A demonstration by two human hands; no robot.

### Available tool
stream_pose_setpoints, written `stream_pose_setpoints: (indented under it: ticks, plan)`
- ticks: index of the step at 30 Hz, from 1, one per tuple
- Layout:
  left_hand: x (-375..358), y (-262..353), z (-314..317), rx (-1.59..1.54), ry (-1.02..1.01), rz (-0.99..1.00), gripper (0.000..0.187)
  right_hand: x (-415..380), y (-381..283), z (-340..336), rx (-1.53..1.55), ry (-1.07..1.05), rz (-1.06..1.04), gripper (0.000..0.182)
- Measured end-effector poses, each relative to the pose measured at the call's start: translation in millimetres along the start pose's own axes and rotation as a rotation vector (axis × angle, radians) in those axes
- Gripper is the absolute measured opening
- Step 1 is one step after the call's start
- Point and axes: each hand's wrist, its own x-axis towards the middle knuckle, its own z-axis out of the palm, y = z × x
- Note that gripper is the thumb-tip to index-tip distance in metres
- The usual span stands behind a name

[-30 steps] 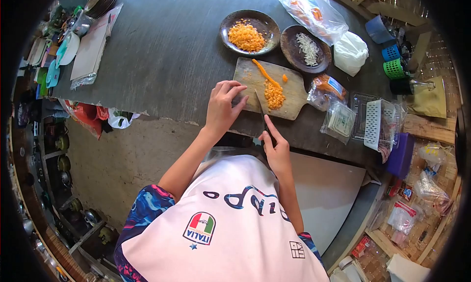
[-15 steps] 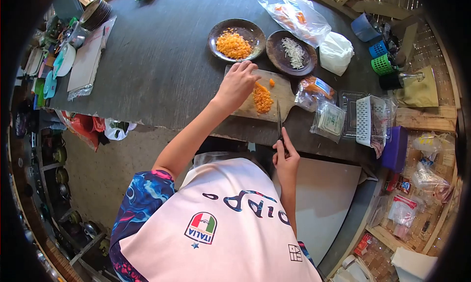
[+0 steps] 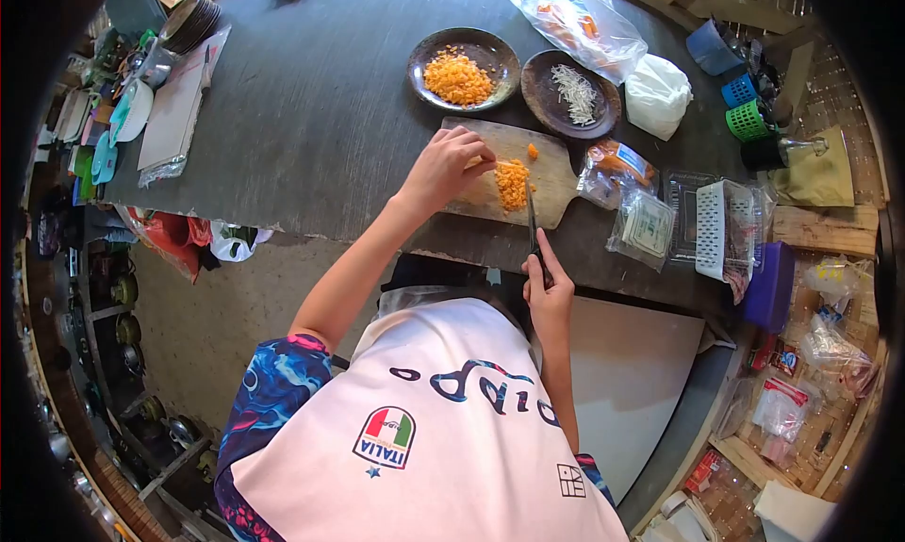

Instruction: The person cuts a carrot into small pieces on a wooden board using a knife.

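On the wooden cutting board (image 3: 476,198) lies a pile of finely chopped orange carrot (image 3: 512,186), with a small loose carrot piece (image 3: 533,152) just above it. My right hand (image 3: 550,286) is closed around the handle of a knife (image 3: 531,205), whose blade points away from me along the pile's right side. Over the board's left part, my left hand (image 3: 447,165) has its fingers curled together, the tips close to the pile; whatever they pinch is hidden. Behind the board stand a dark plate (image 3: 419,82) heaped with chopped carrot and another dark plate (image 3: 539,108) holding thin white shreds.
Right of the board lie a bag of orange food (image 3: 617,170), a packet in clear plastic (image 3: 646,228) and a white basket (image 3: 724,226). Farther back are a white bag (image 3: 658,97) and a large clear plastic bag (image 3: 603,50). Stacked plates (image 3: 189,22) stand far left.
My left hand has come down toward the chopped pile, its fingertips now lower. The knife's blade has come closer to the pile's right edge. The whole view has shifted slightly.
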Motion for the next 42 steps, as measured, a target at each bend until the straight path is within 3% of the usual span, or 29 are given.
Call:
stream_pose_setpoints:
  ticks: [5, 10, 13, 18, 21, 27, 33, 42]
  plan:
    - [0, 1, 12, -0.103, 0.011, -0.005, 0.014, 3, -4, 9, -0.033, -0.021, -0.032, 0.050]
    - [-1, 7, -3, -0.295, 0.065, -0.210, 0.016, -2, -6, 11, -0.068, -0.017, -0.021, 0.050]
    - [-8, 8, -18, -0.375, 0.066, -0.291, 0.017, -1, 0, 15, -0.278, -0.035, -0.224, 0.051]
    - [-30, 12, -26, -0.299, 0.011, -0.345, 0.015, 6, -21, 31, -0.143, -0.195, 0.007, 0.051]
    - [-44, 17, -25, -0.244, -0.063, -0.286, 0.014, 9, -27, 27, -0.205, -0.145, -0.003, 0.052]
    - [-46, 35, -13, 0.002, -0.026, -0.145, 0.015, 4, -23, 18, -0.469, -0.062, -0.231, 0.052]
    - [-43, 34, 3, 0.035, -0.016, -0.052, 0.018, -7, -37, 21, -0.513, -0.049, -0.277, 0.052]
    - [-43, 38, 3, 0.071, -0.071, -0.069, 0.023, -22, -40, 19, -0.676, -0.050, -0.259, 0.053]
